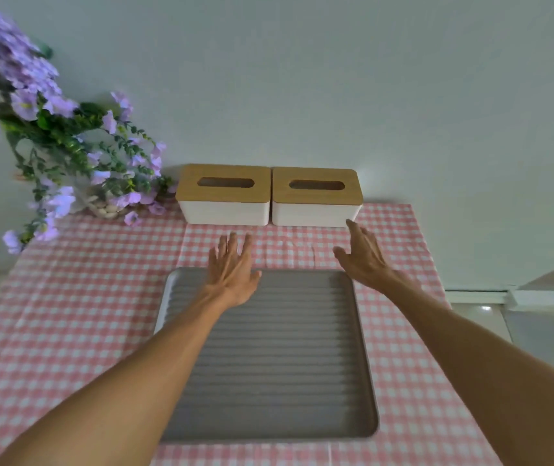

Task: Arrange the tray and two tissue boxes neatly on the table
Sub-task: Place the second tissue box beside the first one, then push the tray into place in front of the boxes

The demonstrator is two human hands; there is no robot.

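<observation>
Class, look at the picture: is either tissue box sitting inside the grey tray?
No. Both the left tissue box and the right tissue box stand on the checked tablecloth beyond the grey tray, by the wall.

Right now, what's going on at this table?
A person is tidying the table. Two tissue boxes, the left box and the right box, sit side by side against the wall, with the grey tray in front of them on the checked cloth. Both hands are open and empty: the left hand hovers over the tray's far edge, and the right hand reaches toward the right box's corner. Flowers stand at the left.
</observation>
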